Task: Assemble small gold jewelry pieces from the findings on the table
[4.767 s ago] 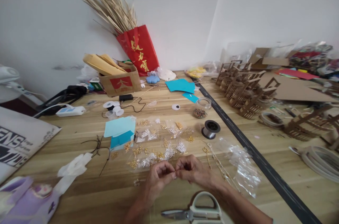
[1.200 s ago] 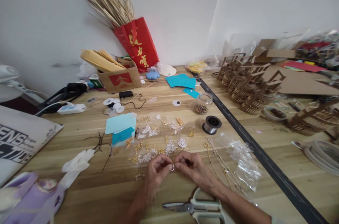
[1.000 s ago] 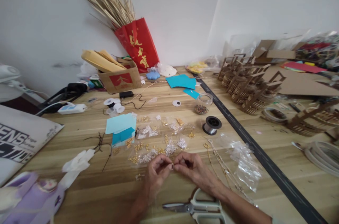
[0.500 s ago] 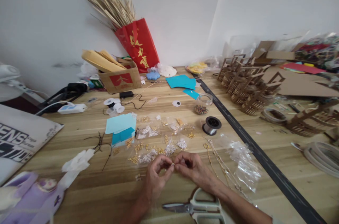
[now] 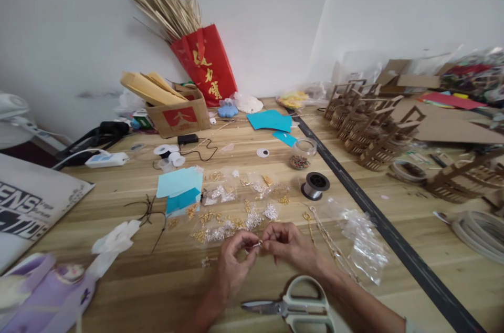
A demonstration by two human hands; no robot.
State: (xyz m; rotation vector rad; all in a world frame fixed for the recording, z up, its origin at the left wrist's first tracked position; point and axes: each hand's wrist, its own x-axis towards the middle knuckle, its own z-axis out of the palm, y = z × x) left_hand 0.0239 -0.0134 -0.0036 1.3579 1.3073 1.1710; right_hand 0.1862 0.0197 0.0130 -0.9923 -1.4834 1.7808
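Observation:
Low in the middle of the view, my left hand (image 5: 235,258) and my right hand (image 5: 286,242) meet fingertip to fingertip. Between their pinched thumbs and forefingers is a small silvery metal jewellery piece (image 5: 259,243); its exact kind is too small to make out. Just beyond the hands lie little heaps of silver findings (image 5: 252,221) and gold findings (image 5: 207,217) on clear plastic bags. A pair of scissors (image 5: 305,301) with pale handles rests below my right wrist, blades partly open. Beside the right forearm lie gold chains (image 5: 331,241).
Right of the findings stand a wire spool (image 5: 315,186) and a glass jar (image 5: 302,154) of beads. Crumpled clear bags (image 5: 364,243) lie farther right. Small wooden baskets (image 5: 372,128) line the right side. Blue paper sheets (image 5: 179,184) are at left, a purple object (image 5: 47,291) nearer.
The right hand has shifted slightly up and its fingers have changed position. More of the silvery piece shows between the fingertips. The scissors have not moved.

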